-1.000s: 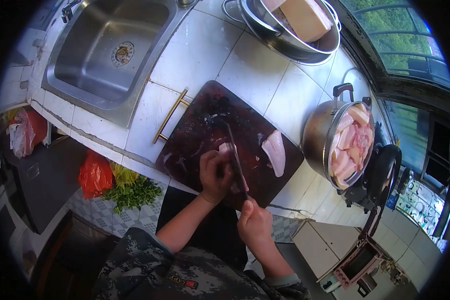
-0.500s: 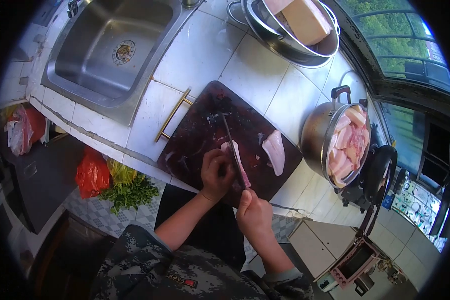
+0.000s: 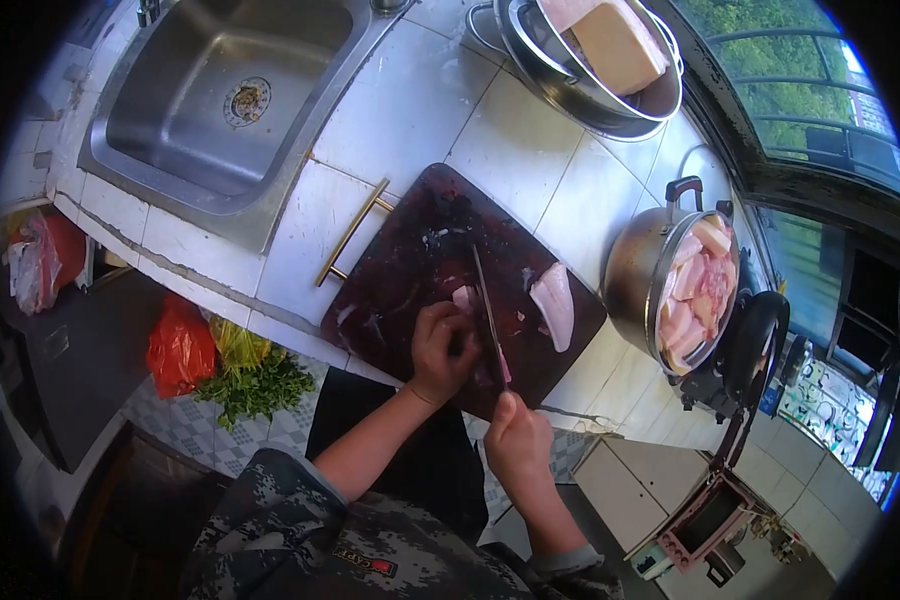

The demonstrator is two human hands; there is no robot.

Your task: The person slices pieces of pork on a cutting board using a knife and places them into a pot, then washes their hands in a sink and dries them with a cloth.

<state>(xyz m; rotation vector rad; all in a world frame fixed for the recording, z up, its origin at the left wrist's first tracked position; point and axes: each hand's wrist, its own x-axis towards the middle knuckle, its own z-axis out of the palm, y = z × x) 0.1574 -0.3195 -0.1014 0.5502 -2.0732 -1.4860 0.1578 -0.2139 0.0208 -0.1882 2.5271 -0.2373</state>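
A dark cutting board (image 3: 398, 262) lies on the tiled counter. My right hand (image 3: 520, 437) is closed around the handle of a knife (image 3: 487, 305), whose blade is seen nearly edge-on and points away from me over the board. To the left of the blade, my left hand (image 3: 442, 352) has its fingers curled down on a piece of raw meat (image 3: 462, 297). Most of that piece is hidden by the fingers and the blade. A pale slab of fatty meat (image 3: 553, 306) rests apart at the board's right side. Small scraps dot the board.
A pot (image 3: 630, 275) filled with cut meat stands right of the board. Behind are stacked metal bowls (image 3: 530, 70) with a large block of meat (image 3: 618, 48). At left are a steel sink (image 3: 210, 110) and a brass-coloured handle (image 3: 353, 232). Bags and leafy greens (image 3: 255, 390) sit below.
The knife and my right hand have shifted to the right and slightly toward me. My left hand has moved a little right. Less of the meat shows beside the blade.
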